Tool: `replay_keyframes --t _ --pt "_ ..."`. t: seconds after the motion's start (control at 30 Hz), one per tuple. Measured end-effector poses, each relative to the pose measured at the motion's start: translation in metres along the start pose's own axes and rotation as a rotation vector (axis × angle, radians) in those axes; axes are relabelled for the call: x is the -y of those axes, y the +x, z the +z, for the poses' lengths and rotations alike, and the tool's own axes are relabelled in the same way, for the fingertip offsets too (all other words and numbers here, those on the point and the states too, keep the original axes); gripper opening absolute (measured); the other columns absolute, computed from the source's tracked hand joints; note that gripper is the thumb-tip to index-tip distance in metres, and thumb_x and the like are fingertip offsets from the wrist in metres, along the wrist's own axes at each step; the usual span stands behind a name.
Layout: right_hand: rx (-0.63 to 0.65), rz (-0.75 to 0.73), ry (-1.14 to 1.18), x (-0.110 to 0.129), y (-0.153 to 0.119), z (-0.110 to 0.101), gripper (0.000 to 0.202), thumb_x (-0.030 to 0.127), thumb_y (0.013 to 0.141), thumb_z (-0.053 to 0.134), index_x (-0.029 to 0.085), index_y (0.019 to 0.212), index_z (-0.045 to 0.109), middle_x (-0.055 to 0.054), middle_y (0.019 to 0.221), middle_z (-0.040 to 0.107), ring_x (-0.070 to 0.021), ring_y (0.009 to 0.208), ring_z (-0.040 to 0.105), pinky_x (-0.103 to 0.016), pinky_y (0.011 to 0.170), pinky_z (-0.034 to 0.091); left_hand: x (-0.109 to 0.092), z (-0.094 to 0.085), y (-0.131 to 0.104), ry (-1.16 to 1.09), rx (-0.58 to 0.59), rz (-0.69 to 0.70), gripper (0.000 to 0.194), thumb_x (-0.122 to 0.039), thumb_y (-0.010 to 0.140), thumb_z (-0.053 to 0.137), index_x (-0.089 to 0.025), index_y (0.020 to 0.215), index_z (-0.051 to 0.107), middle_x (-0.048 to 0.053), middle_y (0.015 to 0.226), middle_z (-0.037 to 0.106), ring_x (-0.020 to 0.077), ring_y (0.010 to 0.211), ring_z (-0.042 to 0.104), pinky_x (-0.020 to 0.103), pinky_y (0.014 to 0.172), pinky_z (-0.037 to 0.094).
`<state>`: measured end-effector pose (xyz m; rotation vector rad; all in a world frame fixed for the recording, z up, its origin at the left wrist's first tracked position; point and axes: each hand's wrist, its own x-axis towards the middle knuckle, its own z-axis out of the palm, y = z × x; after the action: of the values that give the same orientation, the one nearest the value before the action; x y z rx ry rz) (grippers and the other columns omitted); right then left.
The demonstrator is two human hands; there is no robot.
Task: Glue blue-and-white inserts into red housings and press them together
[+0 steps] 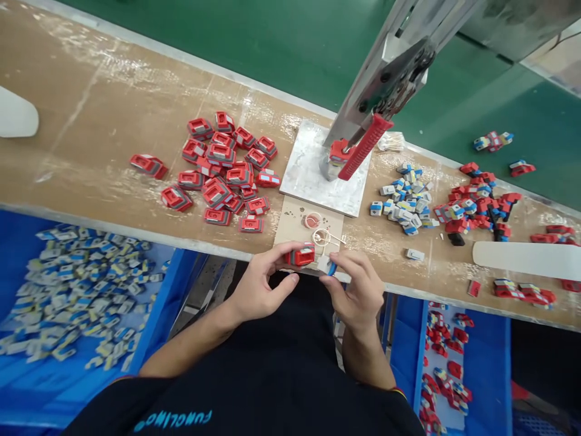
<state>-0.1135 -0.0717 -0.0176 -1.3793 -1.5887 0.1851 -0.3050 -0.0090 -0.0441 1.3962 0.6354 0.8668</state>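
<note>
My left hand (265, 281) holds a red and grey toy part (300, 255) at the bench's front edge, its hollow side facing up. Just right of it, my right hand (356, 284) pinches a white and blue piece (325, 265) between thumb and fingers. The two pieces are close but apart. Beyond them lie two small round cups, one with red contents (312, 220) and one pale (321, 237) with a thin white stick (336, 238) across it. They stand on a light board (290, 227).
A press with a red handle (367, 147) stands on a metal plate (302, 163). Red parts (218, 191) lie left on the bench, white-blue pieces (403, 209) and joined red parts (481, 203) right. Blue bins (158, 321) flank me below, and a white paddle-shaped object (521, 259) is at right.
</note>
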Motion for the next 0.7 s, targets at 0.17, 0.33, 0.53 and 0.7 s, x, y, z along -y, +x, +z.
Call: replay_keyframes --t 0.17,0.33,0.53,0.7 --pt "-0.188 0.377 0.246 0.011 -0.005 0.026 0.01 0.031 0.099 0.075 0.024 0.102 0.068 -0.004 0.096 0.075 -0.0173 0.079 0.073 -0.027 0.066 0.061 0.012 0.011 -0.005 0.25 -0.193 0.19 0.058 -0.011 0.09 0.072 -0.019 0.147 0.064 0.017 0.138 0.077 0.0288 0.12 0.08 0.036 0.104 0.068" --pt "-0.25 0.553 0.432 0.02 -0.008 0.041 0.022 0.037 0.097 0.079 0.027 0.111 0.066 0.001 0.094 0.072 -0.0121 0.071 0.069 -0.022 0.063 0.058 0.024 0.018 -0.007 0.421 -0.306 0.392 0.066 -0.014 0.089 0.074 -0.019 0.153 0.059 0.019 0.142 0.074 0.0343 0.128 0.076 0.043 0.105 0.068" --pt "-0.111 0.656 0.453 0.02 -0.006 0.036 0.027 0.045 0.093 0.082 0.022 0.1 0.07 0.002 0.076 0.072 -0.0133 0.059 0.068 -0.024 0.054 0.058 0.025 0.016 -0.003 0.563 -0.333 0.47 0.062 -0.026 0.093 0.076 -0.02 0.152 0.057 0.019 0.135 0.077 0.0341 0.119 0.081 0.042 0.094 0.072" --pt "-0.057 0.683 0.444 0.015 -0.008 0.038 0.036 0.054 0.089 0.086 0.021 0.095 0.073 0.0 0.075 0.074 -0.015 0.061 0.068 -0.026 0.057 0.059 0.027 0.013 -0.003 0.57 -0.337 0.487 0.05 -0.041 0.097 0.078 -0.022 0.141 0.065 0.017 0.128 0.081 0.0333 0.116 0.082 0.042 0.091 0.073"
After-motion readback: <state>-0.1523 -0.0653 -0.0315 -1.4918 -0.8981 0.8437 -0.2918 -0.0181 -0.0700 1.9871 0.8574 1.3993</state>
